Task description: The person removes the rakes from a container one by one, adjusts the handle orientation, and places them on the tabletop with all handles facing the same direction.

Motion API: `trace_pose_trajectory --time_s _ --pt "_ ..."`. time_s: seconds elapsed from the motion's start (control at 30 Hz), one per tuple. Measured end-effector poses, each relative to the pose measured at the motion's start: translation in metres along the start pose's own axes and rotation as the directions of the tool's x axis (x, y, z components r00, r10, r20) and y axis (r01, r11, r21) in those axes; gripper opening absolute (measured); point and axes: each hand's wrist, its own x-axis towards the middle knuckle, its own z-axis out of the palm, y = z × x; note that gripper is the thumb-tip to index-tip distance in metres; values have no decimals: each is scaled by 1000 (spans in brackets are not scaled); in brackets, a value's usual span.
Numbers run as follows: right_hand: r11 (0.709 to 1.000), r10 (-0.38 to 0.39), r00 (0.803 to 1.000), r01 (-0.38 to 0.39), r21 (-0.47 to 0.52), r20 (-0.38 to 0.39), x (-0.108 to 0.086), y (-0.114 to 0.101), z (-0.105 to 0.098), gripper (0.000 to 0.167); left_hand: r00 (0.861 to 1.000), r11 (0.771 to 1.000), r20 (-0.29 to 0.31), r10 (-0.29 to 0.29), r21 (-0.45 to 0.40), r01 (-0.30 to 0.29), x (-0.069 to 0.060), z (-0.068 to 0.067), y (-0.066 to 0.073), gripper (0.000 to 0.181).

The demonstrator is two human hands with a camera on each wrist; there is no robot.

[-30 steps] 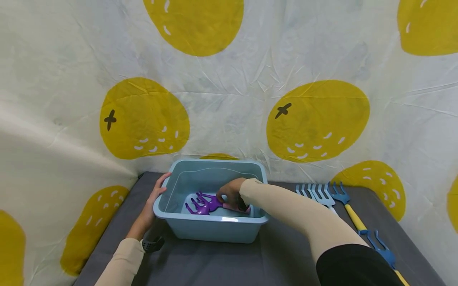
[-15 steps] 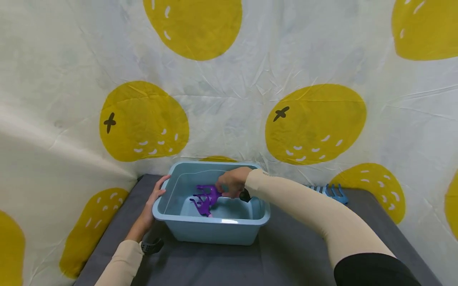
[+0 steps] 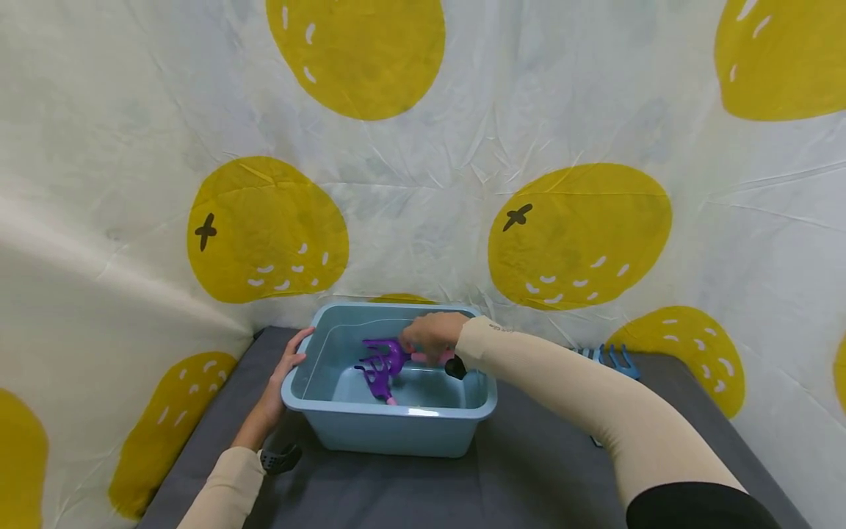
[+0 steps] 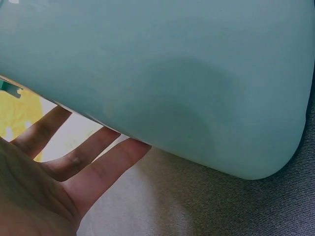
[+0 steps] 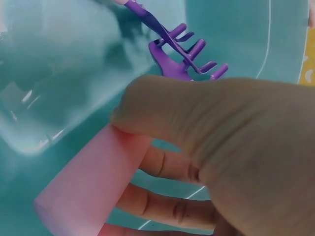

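My right hand [image 3: 432,334] grips the pink handle [image 5: 88,187] of a purple hand rake [image 3: 395,355] inside a light blue plastic tub [image 3: 390,433]. Thumb and fingers lie around that handle in the right wrist view. A second purple hand rake [image 3: 379,383] rests on the tub floor, its tines close to the first one's. Where the heads overlap, I cannot tell if they touch. My left hand [image 3: 280,375] is at the tub's left rim; in the left wrist view, its nearly straight fingertips touch the tub wall [image 4: 197,98].
Blue rakes [image 3: 617,360] lie on the grey-covered table [image 3: 529,470] to the right, partly hidden behind my right sleeve [image 3: 562,375]. A white curtain [image 3: 423,228] with yellow fruit shapes hangs behind the tub.
My right hand has lifted slightly and shifted toward the back of the tub with one rake, parting it from the other. My left hand has stayed at the rim.
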Motion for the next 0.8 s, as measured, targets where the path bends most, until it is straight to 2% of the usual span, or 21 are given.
trace_pose_trajectory --time_s 0.17,0.27,0.47,0.63,0.8 --pt "1000 -25 998 26 13 -53 -4 -4 -3 38 1000 1000 -5 2 3 -2 -1 0 -1 55" --pt "999 -31 997 33 28 -66 -6 -5 -4 46 1000 1000 -6 5 -7 -5 -1 0 -2 55" --pt "997 -67 992 71 29 -104 -8 -7 -4 49 1000 1000 -2 12 -12 -12 -6 2 -4 55" --pt "993 -91 981 101 54 -171 -10 -7 -5 49 1000 1000 -8 18 -16 -18 -9 4 -5 55" --pt "993 -105 964 117 34 -246 -14 -8 -8 45 999 999 -13 30 -25 -31 -12 5 -5 55"
